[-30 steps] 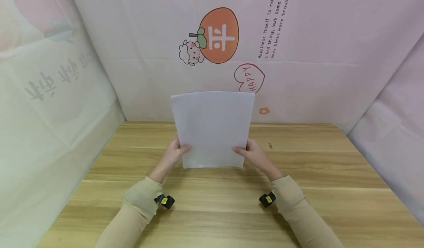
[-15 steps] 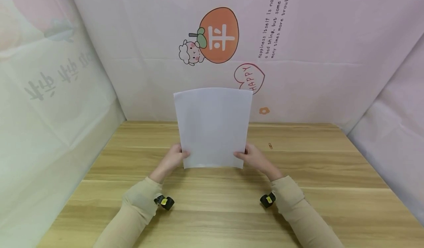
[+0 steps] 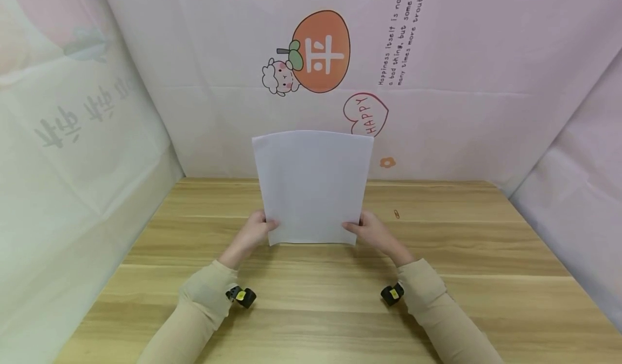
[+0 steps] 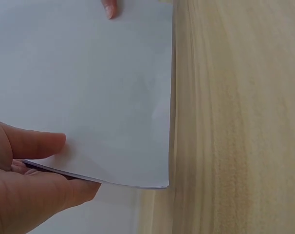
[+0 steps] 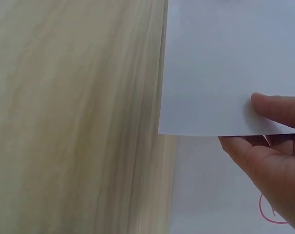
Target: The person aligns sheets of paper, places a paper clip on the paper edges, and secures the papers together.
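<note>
A thin stack of white paper (image 3: 313,186) is held up above the table, blank on the side facing me and slightly bowed along its top edge. My left hand (image 3: 252,234) pinches its left side near the bottom. In the left wrist view the thumb (image 4: 38,144) lies on the front while the other fingers are behind, and more than one layer shows at the edge. On the opposite side my right hand (image 3: 378,233) pinches the paper the same way. Its thumb (image 5: 276,108) presses the front in the right wrist view, and the fingers behind are partly hidden.
A small orange-red paper clip (image 3: 396,214) lies on the wooden table (image 3: 311,321), right of the paper. White printed cloth (image 3: 218,110) hangs behind the table, with more cloth on both sides. A small black device (image 3: 243,296) sits at each wrist.
Both hands have shifted slightly lower along the paper's sides. The paper's top edge rose, bowed more and narrowed, then widened and dipped a little. The paper clip has stayed put.
</note>
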`<act>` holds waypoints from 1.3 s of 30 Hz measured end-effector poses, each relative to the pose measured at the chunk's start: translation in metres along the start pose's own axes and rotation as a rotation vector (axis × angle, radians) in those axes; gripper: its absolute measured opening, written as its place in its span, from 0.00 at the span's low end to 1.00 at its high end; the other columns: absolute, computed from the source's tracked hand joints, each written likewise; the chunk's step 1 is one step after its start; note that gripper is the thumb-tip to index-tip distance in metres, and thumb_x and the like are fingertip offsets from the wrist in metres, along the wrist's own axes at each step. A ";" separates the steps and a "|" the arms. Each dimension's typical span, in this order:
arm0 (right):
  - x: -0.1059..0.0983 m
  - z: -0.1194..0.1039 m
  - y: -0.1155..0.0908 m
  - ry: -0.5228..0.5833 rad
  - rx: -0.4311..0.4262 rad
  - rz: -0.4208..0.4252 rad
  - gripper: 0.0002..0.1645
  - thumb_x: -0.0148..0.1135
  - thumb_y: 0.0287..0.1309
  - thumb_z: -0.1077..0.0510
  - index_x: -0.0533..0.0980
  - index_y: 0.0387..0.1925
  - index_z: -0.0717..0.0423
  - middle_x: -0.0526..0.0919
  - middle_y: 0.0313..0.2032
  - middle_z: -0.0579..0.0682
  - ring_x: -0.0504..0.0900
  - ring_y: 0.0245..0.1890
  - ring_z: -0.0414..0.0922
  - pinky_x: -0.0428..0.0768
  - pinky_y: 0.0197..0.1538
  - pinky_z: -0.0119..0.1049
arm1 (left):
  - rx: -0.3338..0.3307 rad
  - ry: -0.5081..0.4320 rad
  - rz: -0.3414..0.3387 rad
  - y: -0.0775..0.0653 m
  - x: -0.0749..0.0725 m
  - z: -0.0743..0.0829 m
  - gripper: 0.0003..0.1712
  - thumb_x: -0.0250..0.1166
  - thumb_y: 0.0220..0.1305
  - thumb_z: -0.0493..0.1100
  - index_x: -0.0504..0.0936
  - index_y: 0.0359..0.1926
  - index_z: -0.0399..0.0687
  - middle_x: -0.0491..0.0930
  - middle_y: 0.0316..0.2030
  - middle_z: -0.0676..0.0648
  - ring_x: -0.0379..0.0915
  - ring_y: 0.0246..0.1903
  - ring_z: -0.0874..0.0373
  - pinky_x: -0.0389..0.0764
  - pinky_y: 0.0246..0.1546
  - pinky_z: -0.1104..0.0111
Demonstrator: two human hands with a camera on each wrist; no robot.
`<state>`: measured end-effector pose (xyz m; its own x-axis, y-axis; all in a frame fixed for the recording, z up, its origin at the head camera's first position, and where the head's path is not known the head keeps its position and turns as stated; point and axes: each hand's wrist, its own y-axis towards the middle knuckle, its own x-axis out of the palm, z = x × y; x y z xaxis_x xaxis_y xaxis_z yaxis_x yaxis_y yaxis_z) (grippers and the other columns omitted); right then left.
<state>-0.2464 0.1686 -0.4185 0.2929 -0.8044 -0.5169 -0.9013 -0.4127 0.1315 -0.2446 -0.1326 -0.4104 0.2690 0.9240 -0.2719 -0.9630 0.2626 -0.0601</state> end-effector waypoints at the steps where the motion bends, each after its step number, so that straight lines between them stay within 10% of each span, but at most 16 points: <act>1: 0.000 -0.001 0.000 0.003 0.002 0.003 0.18 0.54 0.65 0.64 0.71 0.53 0.72 0.77 0.53 0.67 0.75 0.56 0.60 0.74 0.56 0.52 | 0.000 -0.006 0.001 0.000 0.000 0.001 0.26 0.50 0.67 0.32 0.61 0.64 0.25 0.63 0.65 0.31 0.56 0.67 0.39 0.56 0.67 0.50; 39: 0.000 0.003 -0.005 -0.031 0.056 -0.102 0.24 0.56 0.63 0.64 0.67 0.60 0.62 0.78 0.53 0.60 0.78 0.52 0.53 0.78 0.52 0.44 | 0.002 0.061 -0.042 0.000 -0.004 -0.008 0.27 0.51 0.65 0.29 0.60 0.64 0.24 0.65 0.63 0.29 0.59 0.64 0.36 0.59 0.65 0.48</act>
<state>-0.2430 0.1719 -0.4214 0.3750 -0.7452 -0.5514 -0.8839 -0.4668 0.0297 -0.2461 -0.1380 -0.4169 0.3078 0.8934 -0.3272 -0.9508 0.3016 -0.0709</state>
